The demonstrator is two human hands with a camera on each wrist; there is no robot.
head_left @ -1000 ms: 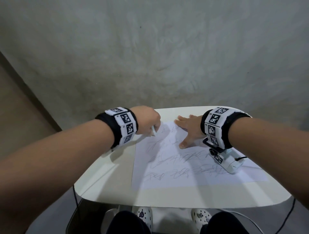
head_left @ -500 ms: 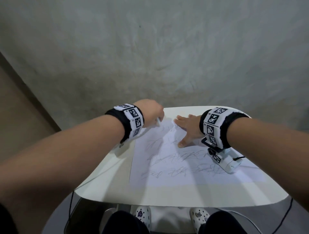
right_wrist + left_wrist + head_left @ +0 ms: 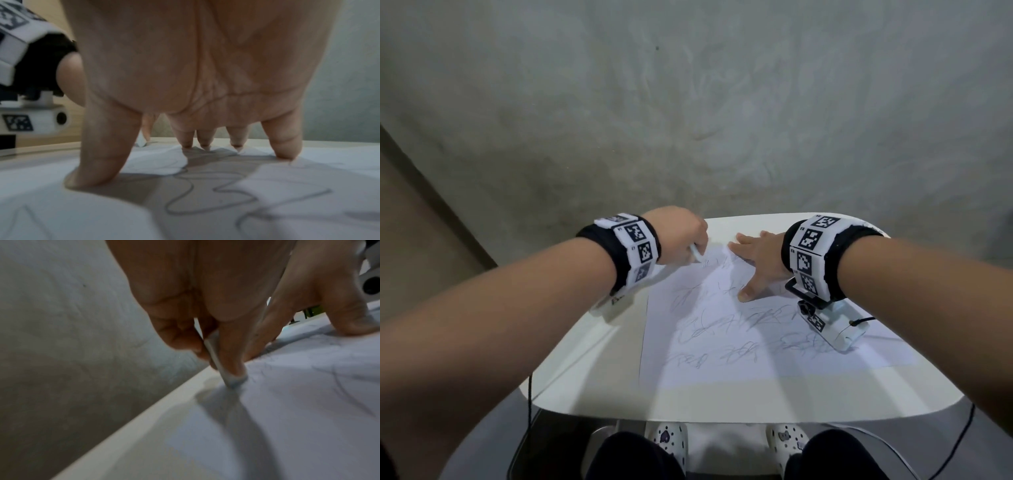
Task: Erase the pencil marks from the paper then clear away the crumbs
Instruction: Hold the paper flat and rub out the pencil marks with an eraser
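Note:
A white sheet of paper (image 3: pixel 739 342) covered in grey pencil scribbles lies on a small white table (image 3: pixel 592 359). My left hand (image 3: pixel 681 236) pinches a white eraser (image 3: pixel 456 254) between thumb and fingers. The eraser (image 3: pixel 224 368) has its greyed tip pressed on the paper (image 3: pixel 287 402) at the far left corner, close to the table edge. My right hand (image 3: pixel 756 260) lies spread on the far part of the sheet. Its straight fingers (image 3: pixel 281 142) and thumb (image 3: pixel 100 160) press the paper (image 3: pixel 205 194) down. No crumbs can be made out.
The table's far edge lies just beyond both hands, with a grey concrete wall (image 3: pixel 688 102) behind it. Its rounded near edge (image 3: pixel 722 414) is above my knees and white shoes (image 3: pixel 667 442). Thin cables (image 3: pixel 529 394) hang off the left and right sides.
My left hand with the eraser has slid away from me along the paper's left part to the far corner. My right hand has stayed pressed on the sheet.

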